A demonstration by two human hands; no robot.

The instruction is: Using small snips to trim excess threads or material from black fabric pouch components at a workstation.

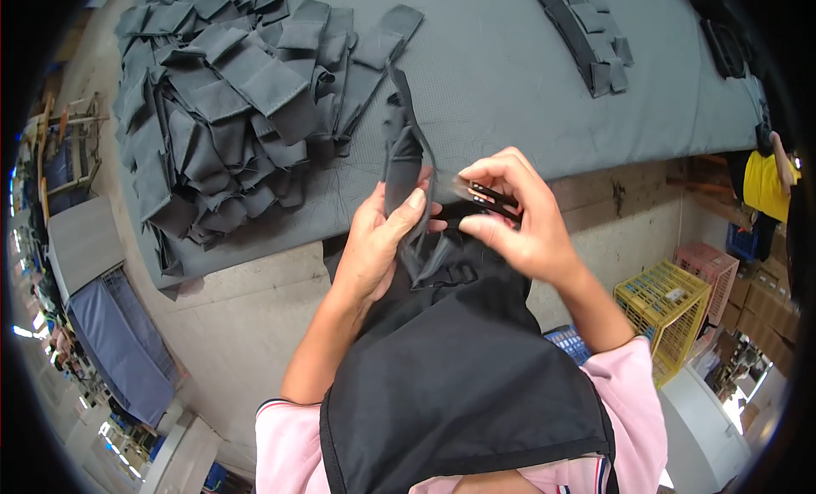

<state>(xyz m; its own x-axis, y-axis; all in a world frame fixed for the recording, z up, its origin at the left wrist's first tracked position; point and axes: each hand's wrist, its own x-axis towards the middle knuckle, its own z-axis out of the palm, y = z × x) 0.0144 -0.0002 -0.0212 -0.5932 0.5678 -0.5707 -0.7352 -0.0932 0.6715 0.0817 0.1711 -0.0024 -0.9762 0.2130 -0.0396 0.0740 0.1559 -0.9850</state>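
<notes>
Pile of grey fabric pieces (229,112): heaped on the left part of the desk (510,86), which is covered in grey cloth; pieces overlap loosely, some hanging toward the near edge.

Left hand (378,239): raised in front of the desk's near edge, fingers and thumb closed around a dark grey strap (404,146) that stands upright out of the grip, its top end over the desk.

Black garment (459,383): lies over the person's lap below both hands, its upper end gathered up at the hands.

Right hand (514,218): just beside the left, fingers pinched on small black snips (489,198), the blades pointing left toward the strap.

Row of grey pieces (591,35): far right of the desk, well apart from the pile.

Yellow crate (667,311) and pink crate (710,269): on the floor at right.
</notes>
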